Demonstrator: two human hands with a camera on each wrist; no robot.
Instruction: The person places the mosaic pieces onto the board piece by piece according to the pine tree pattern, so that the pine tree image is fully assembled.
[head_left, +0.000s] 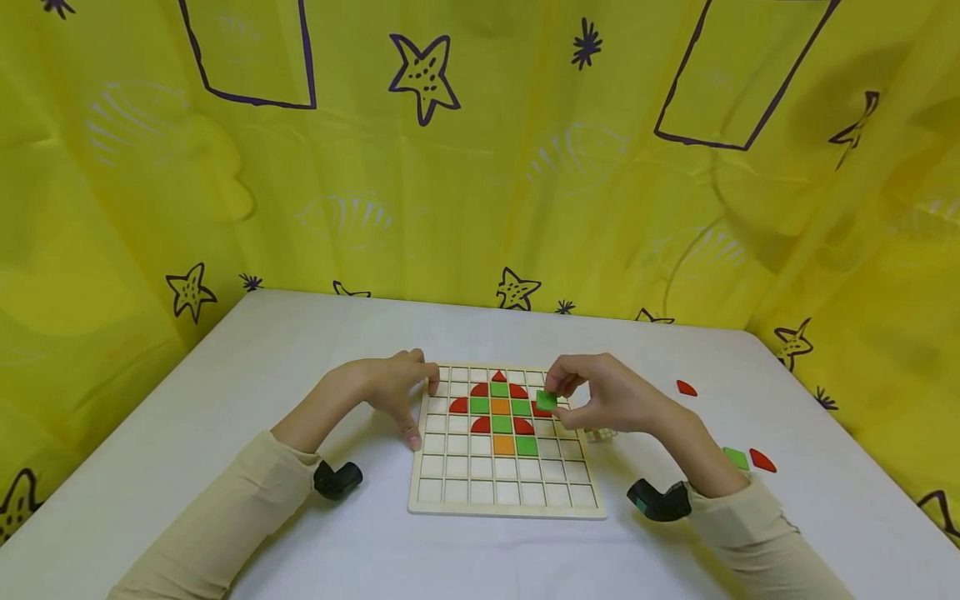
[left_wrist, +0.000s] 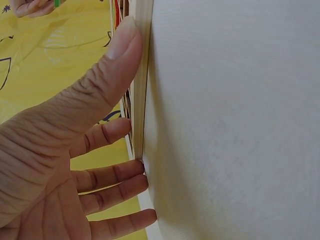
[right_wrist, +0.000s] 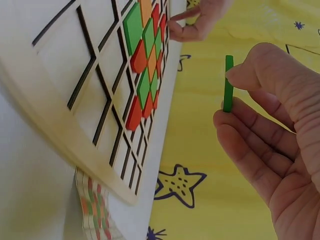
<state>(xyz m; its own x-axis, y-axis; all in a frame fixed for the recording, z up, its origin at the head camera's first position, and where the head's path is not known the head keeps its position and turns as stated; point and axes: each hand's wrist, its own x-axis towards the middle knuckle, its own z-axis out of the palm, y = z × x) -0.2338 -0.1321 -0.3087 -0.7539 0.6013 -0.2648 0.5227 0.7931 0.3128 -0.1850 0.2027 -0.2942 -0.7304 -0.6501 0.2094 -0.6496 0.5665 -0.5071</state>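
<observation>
A wooden grid board [head_left: 457, 493] lies on the white table, with red, green and orange flat tiles set in its middle cells. My left hand [head_left: 392, 390] rests at the board's left edge; in the left wrist view the thumb [left_wrist: 105, 75] and fingertips touch the wooden rim, fingers nearly straight. Above the board's right side, my right hand [head_left: 615, 396] pinches a green square tile [head_left: 546, 401] between thumb and fingers. Seen edge-on in the right wrist view, that green tile [right_wrist: 228, 82] is off the board. Part of a red tile [head_left: 540, 410] shows below it.
A patterned card [right_wrist: 95, 210] sticks out from the board's right edge. To the right on the table lie a red rounded tile [head_left: 686, 388], a green tile [head_left: 736, 457] and another red tile [head_left: 762, 460]. A yellow curtain [head_left: 480, 167] hangs behind the table.
</observation>
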